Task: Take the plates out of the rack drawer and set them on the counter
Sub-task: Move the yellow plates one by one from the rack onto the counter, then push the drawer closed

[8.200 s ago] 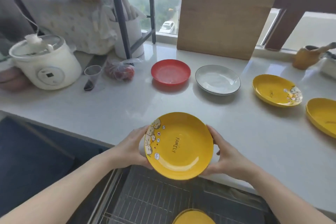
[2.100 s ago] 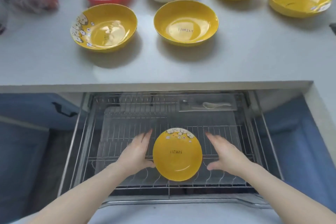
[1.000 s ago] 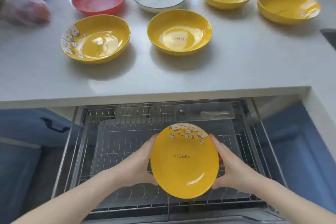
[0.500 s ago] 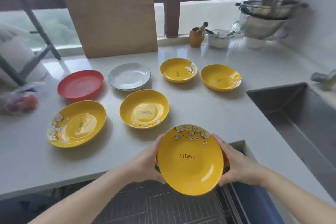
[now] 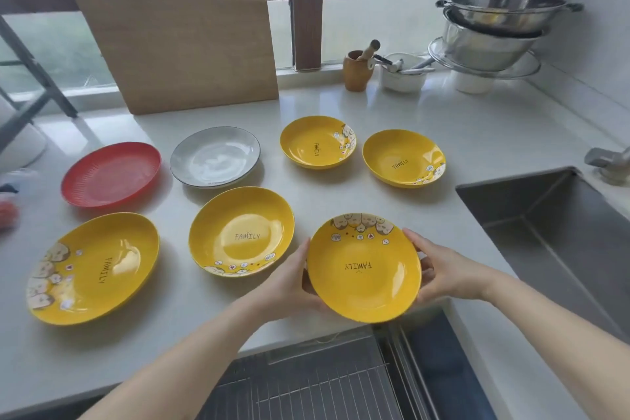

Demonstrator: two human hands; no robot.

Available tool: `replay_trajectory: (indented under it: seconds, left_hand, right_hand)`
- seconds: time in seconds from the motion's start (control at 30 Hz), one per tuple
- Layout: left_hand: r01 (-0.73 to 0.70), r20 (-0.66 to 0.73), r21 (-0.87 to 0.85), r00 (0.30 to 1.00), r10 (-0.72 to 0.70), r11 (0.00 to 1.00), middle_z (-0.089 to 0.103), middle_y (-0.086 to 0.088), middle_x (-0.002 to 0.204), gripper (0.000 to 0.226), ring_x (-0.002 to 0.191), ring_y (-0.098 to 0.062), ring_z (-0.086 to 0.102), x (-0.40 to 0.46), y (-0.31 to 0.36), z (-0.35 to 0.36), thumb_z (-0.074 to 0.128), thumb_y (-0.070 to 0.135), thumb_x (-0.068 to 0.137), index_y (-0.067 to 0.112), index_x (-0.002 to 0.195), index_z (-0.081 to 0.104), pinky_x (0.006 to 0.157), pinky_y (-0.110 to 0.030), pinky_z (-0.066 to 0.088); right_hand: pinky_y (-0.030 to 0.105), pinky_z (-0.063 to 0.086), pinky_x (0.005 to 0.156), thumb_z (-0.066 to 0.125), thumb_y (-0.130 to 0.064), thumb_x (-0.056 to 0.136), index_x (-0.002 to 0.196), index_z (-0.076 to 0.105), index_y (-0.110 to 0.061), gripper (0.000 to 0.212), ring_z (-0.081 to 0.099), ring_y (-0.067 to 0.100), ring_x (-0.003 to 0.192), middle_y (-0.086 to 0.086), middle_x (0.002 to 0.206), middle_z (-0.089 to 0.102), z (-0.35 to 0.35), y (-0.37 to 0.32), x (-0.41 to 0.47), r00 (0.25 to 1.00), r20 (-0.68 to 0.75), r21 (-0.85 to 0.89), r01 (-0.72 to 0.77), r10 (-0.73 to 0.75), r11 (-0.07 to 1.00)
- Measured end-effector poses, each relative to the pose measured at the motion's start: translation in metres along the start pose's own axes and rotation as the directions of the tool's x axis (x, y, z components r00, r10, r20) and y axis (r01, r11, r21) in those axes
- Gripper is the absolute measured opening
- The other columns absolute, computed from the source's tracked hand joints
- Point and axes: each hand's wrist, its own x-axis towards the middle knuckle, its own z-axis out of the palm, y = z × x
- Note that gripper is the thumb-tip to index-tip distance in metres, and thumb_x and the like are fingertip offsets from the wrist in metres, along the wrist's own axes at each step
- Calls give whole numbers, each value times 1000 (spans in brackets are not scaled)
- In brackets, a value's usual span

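2 hands (image 5: 286,280) (image 5: 443,273) grip the yellow plate (image 5: 364,268), now carried over the counter (image 5: 341,201) edge.

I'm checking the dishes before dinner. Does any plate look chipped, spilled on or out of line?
Nothing stands out. The six plates on the counter sit flat, whole and apart in two rows. The seventh, a yellow plate, is tilted only because the left hand and right hand hold it.

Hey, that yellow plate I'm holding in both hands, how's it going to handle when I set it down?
The held plate looks stiff and glossy, so probably slippery; left hand and right hand gripping opposite rims seems wise. Likely ceramic, so it may chip on the hard counter. Its shallow shape should sit steady.
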Motion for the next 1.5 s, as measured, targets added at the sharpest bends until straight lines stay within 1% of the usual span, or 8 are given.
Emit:
replay_trajectory:
  seconds: [0.23,0.53,0.7,0.83,0.93,1.1,1.3,1.5]
  left_hand:
    - [6,-229,19,974,-2,1000,64,13,94,67,74,5,67,25,7,12,82,10,75,50,111,43,60,-7,49]
    - [37,-318,27,948,-27,999,53,30,98,57,74,21,56,36,12,12,71,9,87,37,124,40,61,2,42]
    - [44,-337,13,941,-37,999,53,28,104,54,78,2,59,37,20,10,69,14,89,29,134,44,64,-12,44]
    - [47,-334,33,942,-34,998,55,13,119,58,104,-24,61,32,24,11,70,17,88,25,138,43,79,-22,47]
    - [94,-322,135,946,-46,986,49,-1,135,63,93,-13,61,20,25,13,69,25,89,25,143,36,76,-21,47]
    - [87,-339,180,941,-22,980,39,3,140,92,90,-2,52,-27,34,18,70,37,88,20,155,11,81,-23,43]
    - [-29,-565,116,820,90,993,42,-3,135,91,101,-13,50,-134,46,34,72,25,87,11,155,13,88,-24,44]
    - [-90,-636,43,766,97,995,40,28,129,92,115,3,49,-305,-5,89,67,42,82,29,154,11,92,-9,44]
  right_hand:
    - [30,58,87,89,-4,62,128,35,-70,108,72,13,99,-12,109,73,-21,-1,23,995,-91,17,27,-26,999]
    - [24,59,84,91,-4,64,123,38,-73,105,69,7,103,-21,118,67,-16,3,43,974,-217,27,71,-64,997]
    - [11,56,75,91,-8,65,108,37,-86,103,66,-7,101,-42,110,61,-10,2,44,968,-242,29,71,-62,997]
    - [22,55,88,91,-12,67,122,36,-75,101,65,4,106,-25,124,60,-3,-5,39,950,-308,-57,33,-49,998]
    - [39,49,96,91,-20,70,139,38,-40,89,55,19,116,1,141,47,11,-13,32,906,-421,-96,0,-41,995]
    - [30,39,93,86,-35,76,157,17,-19,107,48,17,119,6,149,38,52,-25,-1,809,-588,-95,-47,-18,994]
    - [32,40,100,83,-31,79,159,15,-14,106,47,14,118,4,143,42,138,-46,-84,709,-702,-21,70,-64,997]
    - [28,36,103,71,-59,67,158,14,-27,113,43,2,123,-13,138,39,276,-17,-195,653,-757,67,119,-27,991]
